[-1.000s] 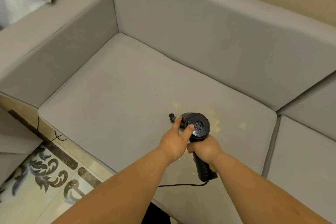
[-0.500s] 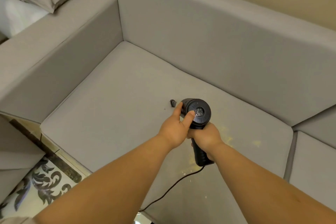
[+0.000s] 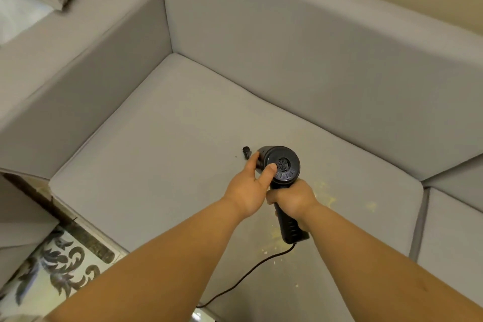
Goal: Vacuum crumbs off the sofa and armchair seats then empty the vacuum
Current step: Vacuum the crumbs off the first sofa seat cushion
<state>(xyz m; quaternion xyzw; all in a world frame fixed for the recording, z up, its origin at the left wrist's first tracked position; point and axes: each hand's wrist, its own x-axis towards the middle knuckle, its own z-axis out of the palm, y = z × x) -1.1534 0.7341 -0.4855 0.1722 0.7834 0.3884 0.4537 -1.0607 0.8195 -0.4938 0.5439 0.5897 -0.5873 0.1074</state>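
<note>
Since the earlier frames, both hands have carried the handheld vacuum [image 3: 279, 166] leftward across the seat cushion [image 3: 146, 165], so the yellow crumbs [image 3: 324, 195] now lie at lower right of it, behind the nozzle. Near frame centre, the right hand [image 3: 292, 197] wraps the handle, likely to drive the stroke, while the left hand [image 3: 248, 188] cups the round motor body with thumb on its rear face, apparently steadying it. Its cord [image 3: 245, 277] trails toward the lower edge. Crumbs remain, so vacuuming looks unfinished.
</note>
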